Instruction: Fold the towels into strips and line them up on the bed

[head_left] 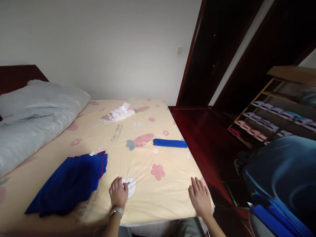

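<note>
My left hand (118,192) rests on the patterned bed sheet (143,161), fingers slightly curled with the thumb apart, holding nothing. A watch with a metal band (117,211) is on that wrist. To its left lies a loosely spread blue cloth (71,184) with a purple edge and a small white tag. My right hand (200,197) lies flat near the right edge of the bed, fingers stretched out and holding nothing. Beyond both hands, a narrow folded blue cloth strip (170,143) lies crosswise, reaching to the bed's right edge.
A crumpled white plastic bag (122,111) sits farther back on the bed. Grey bedding (41,112) is heaped at left. On the right are a shoe rack (269,112) with several pairs of slippers, a dark blue draped item (281,168) and folded blue pieces (276,219).
</note>
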`<state>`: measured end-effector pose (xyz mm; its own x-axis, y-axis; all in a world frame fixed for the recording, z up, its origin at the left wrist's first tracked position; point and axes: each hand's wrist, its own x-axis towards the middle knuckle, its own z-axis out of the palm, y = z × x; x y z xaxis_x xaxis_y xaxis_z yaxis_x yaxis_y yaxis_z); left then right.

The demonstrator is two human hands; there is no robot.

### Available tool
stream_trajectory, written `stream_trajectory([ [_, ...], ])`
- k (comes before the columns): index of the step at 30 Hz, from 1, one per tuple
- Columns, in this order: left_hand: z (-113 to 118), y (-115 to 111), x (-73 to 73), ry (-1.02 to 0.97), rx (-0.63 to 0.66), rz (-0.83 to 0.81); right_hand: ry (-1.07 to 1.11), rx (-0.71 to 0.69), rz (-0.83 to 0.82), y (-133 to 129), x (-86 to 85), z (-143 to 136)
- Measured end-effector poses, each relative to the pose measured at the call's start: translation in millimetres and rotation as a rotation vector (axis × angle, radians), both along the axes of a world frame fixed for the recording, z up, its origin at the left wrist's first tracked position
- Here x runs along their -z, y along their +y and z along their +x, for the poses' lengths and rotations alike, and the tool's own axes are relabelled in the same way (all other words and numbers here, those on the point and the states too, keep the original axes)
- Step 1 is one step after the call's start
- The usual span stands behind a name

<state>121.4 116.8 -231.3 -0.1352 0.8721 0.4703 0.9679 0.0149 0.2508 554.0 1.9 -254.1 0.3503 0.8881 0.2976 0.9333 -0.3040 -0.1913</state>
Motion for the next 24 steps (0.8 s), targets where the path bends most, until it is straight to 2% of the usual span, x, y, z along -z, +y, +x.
stream_trajectory([
  [6,3,-1,0.1,0.009,-0.012,-0.009,0.003,0.001,0.006,1,-1.8,0],
  [10,-8,0,-9.9,0.019,0.040,0.001,0.033,-0.020,0.068,-1,-0.5,1],
  [12,-30,1,-20.8,0.057,0.059,0.026,0.043,-0.029,0.097,-1,0.1,2],
  [15,-81,2,-39.4,0.171,-0.039,0.034,0.053,-0.032,0.113,-1,-0.4,2],
  [17,-118,2,-47.7,0.245,-0.099,-0.030,0.059,-0.026,0.107,-1,-2.0,2],
  [19,-147,4,-51.4,0.288,-0.089,-0.103,0.063,-0.020,0.100,-1,-4.0,1],
  [21,-162,7,-53.4,0.291,-0.079,-0.124,0.067,-0.013,0.095,0,-5.8,0],
  [24,-166,11,-60.9,0.224,-0.106,-0.068,0.070,-0.010,0.096,0,-6.9,-1],
])
